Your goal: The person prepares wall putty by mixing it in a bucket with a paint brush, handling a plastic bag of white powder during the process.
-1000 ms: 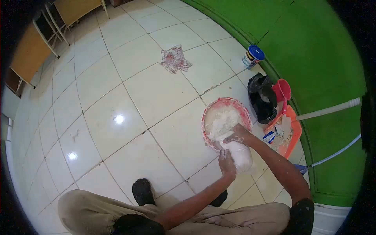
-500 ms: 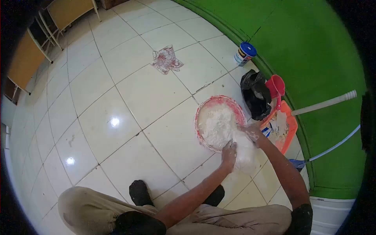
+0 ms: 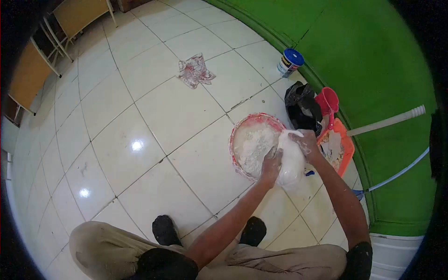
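Observation:
A clear plastic bag of white powder [image 3: 290, 163] hangs at the right rim of a round red basin [image 3: 234, 163]. Inside the basin lies a heap of white powder [image 3: 254, 145]. My left hand [image 3: 271, 164] is closed against the bag's left side, over the basin's lower right part. At the bag's upper right, my right hand [image 3: 306, 143] grips its gathered top. White powder coats the fingers of both hands.
Right of the basin are a black plastic bag [image 3: 302, 106], a red dipper [image 3: 328, 100] and an orange tray [image 3: 348, 149] by the green wall [image 3: 382, 70]. Farther off stand a blue-lidded tub [image 3: 290, 63] and a crumpled plastic sheet [image 3: 196, 71].
My right hand has risen with the top of the bag, which now stands more upright. My left hand has moved slightly up, and the bag's lower end is nearer the basin.

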The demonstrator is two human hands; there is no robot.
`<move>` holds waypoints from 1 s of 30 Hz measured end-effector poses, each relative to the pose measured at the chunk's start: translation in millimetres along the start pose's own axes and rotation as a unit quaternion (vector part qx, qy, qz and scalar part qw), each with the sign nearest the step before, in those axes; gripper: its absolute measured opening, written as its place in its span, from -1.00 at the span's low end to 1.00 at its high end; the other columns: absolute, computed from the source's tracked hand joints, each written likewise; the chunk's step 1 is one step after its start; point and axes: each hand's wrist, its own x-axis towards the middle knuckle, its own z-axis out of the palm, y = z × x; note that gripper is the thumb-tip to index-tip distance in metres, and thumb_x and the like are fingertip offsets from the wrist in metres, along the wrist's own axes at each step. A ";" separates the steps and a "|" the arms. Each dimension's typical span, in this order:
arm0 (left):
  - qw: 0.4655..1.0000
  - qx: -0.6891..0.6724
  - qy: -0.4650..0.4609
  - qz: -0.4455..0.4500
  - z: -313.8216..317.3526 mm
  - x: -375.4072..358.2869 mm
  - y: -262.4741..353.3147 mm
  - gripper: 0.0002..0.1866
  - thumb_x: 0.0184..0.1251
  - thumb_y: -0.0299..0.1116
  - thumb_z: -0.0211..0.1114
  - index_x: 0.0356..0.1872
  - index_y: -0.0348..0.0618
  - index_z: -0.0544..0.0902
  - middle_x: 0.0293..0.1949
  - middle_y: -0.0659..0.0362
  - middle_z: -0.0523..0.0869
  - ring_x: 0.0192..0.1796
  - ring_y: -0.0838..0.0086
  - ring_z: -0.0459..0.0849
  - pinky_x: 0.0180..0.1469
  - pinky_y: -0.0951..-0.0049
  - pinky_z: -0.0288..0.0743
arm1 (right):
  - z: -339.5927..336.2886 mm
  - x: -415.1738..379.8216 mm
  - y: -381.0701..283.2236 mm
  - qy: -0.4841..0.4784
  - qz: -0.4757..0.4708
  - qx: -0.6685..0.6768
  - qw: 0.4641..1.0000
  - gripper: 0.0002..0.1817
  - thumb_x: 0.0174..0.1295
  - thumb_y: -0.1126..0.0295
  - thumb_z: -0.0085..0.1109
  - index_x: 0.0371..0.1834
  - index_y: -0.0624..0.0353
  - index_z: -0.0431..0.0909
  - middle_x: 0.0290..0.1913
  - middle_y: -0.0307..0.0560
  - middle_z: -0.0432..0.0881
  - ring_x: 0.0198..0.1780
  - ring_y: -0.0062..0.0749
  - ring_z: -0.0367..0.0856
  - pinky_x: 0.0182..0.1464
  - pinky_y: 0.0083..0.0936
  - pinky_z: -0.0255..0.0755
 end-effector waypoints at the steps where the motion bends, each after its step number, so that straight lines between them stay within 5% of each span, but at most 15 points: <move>1: 1.000 0.001 0.001 0.000 -1.2 4.3 3.9 -0.52 0.44 -0.12 0.15 0.21 -0.26 0.49 -0.05 0.18 0.62 -0.08 0.47 0.53 -0.02 0.42 0.42 | -0.6 -3.4 -17.6 -0.022 0.025 0.060 0.998 -0.62 0.06 0.20 0.47 -0.37 0.37 0.65 -0.50 -0.15 0.63 -0.48 -0.55 0.54 -0.41 -0.53 0.43; 3: 0.997 0.069 0.014 0.023 -5.8 13.3 2.4 -0.41 0.44 -0.13 0.13 0.29 -0.42 0.40 0.23 -0.18 0.53 0.26 0.14 0.48 0.35 0.31 0.22 | -3.0 6.9 -21.1 -0.049 0.070 0.096 0.992 -0.68 0.08 0.26 0.45 -0.30 0.33 0.69 -0.44 -0.22 0.67 -0.45 -0.61 0.55 -0.39 -0.57 0.43; 7: 0.994 0.104 0.021 0.027 -16.9 18.2 7.6 -0.41 0.44 -0.13 0.11 0.30 -0.43 0.39 0.21 -0.19 0.54 0.26 0.11 0.49 0.36 0.29 0.22 | -2.0 12.4 -25.5 -0.050 -0.010 -0.008 0.999 -0.80 0.14 0.42 0.37 -0.31 0.37 0.66 -0.41 -0.20 0.65 -0.43 -0.61 0.57 -0.36 -0.59 0.46; 9: 0.955 0.230 0.056 0.178 -22.2 16.2 16.7 -0.48 0.44 -0.10 0.16 0.19 -0.35 0.49 0.09 -0.06 0.63 0.08 0.27 0.58 0.15 0.29 0.40 | 2.0 2.1 -41.9 -0.048 0.032 0.083 0.995 -0.79 0.12 0.43 0.39 -0.29 0.38 0.67 -0.41 -0.19 0.65 -0.42 -0.58 0.59 -0.34 -0.60 0.47; 12: 0.942 0.312 0.004 0.120 -37.1 4.2 49.1 -0.47 0.43 -0.07 0.15 0.17 -0.37 0.49 0.12 -0.17 0.61 0.14 0.12 0.59 0.21 0.22 0.37 | -1.8 -0.6 -36.5 -0.073 0.061 0.145 0.985 -0.77 0.11 0.42 0.41 -0.24 0.37 0.67 -0.35 -0.18 0.68 -0.35 -0.55 0.63 -0.26 -0.60 0.51; 13: 0.899 0.394 0.041 0.186 -40.3 3.0 49.8 -0.49 0.42 -0.06 0.15 0.16 -0.32 0.52 0.09 -0.21 0.61 0.12 -0.01 0.60 0.20 0.17 0.40 | -4.3 -2.5 -38.6 -0.070 0.061 0.144 0.985 -0.77 0.11 0.42 0.41 -0.24 0.37 0.67 -0.35 -0.18 0.68 -0.35 -0.55 0.63 -0.26 -0.60 0.51; 16: 0.867 0.470 0.009 0.165 -51.8 2.3 78.8 -0.52 0.42 -0.07 0.11 0.13 -0.26 0.53 -0.05 -0.22 0.66 0.04 -0.10 0.62 0.11 0.04 0.43 | -2.2 -12.9 -51.9 -0.079 0.099 0.181 0.975 -0.74 0.12 0.39 0.41 -0.23 0.38 0.69 -0.32 -0.15 0.70 -0.35 -0.57 0.61 -0.25 -0.61 0.50; 18: 0.850 0.487 0.006 0.200 -57.4 7.2 92.7 -0.54 0.41 -0.07 0.12 0.10 -0.26 0.54 -0.12 -0.20 0.69 -0.03 -0.10 0.65 0.03 0.03 0.48 | -1.0 -7.7 -48.2 -0.092 0.068 0.141 0.983 -0.75 0.17 0.40 0.37 -0.17 0.35 0.66 -0.24 -0.19 0.68 -0.20 -0.56 0.65 -0.11 -0.59 0.55; 20: 0.786 0.514 0.014 0.343 -61.5 8.1 110.2 -0.59 0.39 -0.11 0.16 0.07 -0.19 0.57 -0.13 -0.14 0.70 -0.08 -0.06 0.68 -0.03 0.06 0.52 | 3.4 1.3 -43.7 -0.107 0.034 0.142 0.983 -0.72 0.19 0.39 0.36 -0.13 0.36 0.66 -0.22 -0.16 0.69 -0.18 -0.55 0.66 -0.08 -0.57 0.56; 22: 0.771 0.552 0.028 0.315 -69.3 11.2 122.4 -0.61 0.39 -0.09 0.17 0.06 -0.14 0.58 -0.16 -0.11 0.71 -0.12 -0.05 0.68 -0.07 0.09 0.54 | 13.1 8.1 -49.4 -0.122 -0.006 0.127 0.984 -0.70 0.20 0.36 0.35 -0.13 0.41 0.68 -0.12 -0.07 0.71 -0.16 -0.53 0.66 -0.08 -0.60 0.57; 23: 0.755 0.588 0.045 0.286 -73.4 12.0 128.5 -0.63 0.39 -0.08 0.18 0.05 -0.08 0.59 -0.18 -0.09 0.72 -0.16 -0.04 0.69 -0.11 0.12 0.55 | 15.1 12.7 -39.8 -0.172 -0.065 0.217 0.959 -0.56 0.22 0.33 0.34 0.04 0.45 0.57 -0.01 -0.04 0.66 -0.02 -0.47 0.66 0.09 -0.51 0.56; 26: 0.742 0.571 0.066 0.344 -85.7 10.1 145.1 -0.67 0.38 -0.13 0.22 0.04 -0.05 0.60 -0.21 -0.04 0.73 -0.20 0.02 0.71 -0.16 0.14 0.56 | 31.6 29.7 -33.5 -0.235 -0.115 0.266 0.928 -0.50 0.22 0.35 0.34 0.13 0.48 0.50 0.08 -0.03 0.62 0.06 -0.45 0.62 0.16 -0.45 0.53; 27: 0.722 0.579 0.083 0.369 -92.6 12.6 146.6 -0.70 0.36 -0.18 0.25 0.02 -0.07 0.61 -0.23 -0.03 0.73 -0.21 0.05 0.72 -0.18 0.16 0.57 | 38.2 23.9 -54.4 -0.200 -0.081 0.154 0.964 -0.45 0.23 0.30 0.33 0.17 0.48 0.46 0.11 -0.04 0.60 0.10 -0.46 0.59 0.19 -0.44 0.50; 30: 0.713 0.594 0.105 0.359 -111.6 16.5 155.7 -0.68 0.35 -0.21 0.24 0.04 -0.10 0.62 -0.10 0.00 0.72 -0.11 0.09 0.71 -0.11 0.18 0.58 | 57.5 40.2 -44.8 -0.191 -0.064 0.136 0.970 -0.45 0.24 0.24 0.32 0.17 0.43 0.49 0.07 -0.07 0.63 0.07 -0.49 0.60 0.11 -0.49 0.52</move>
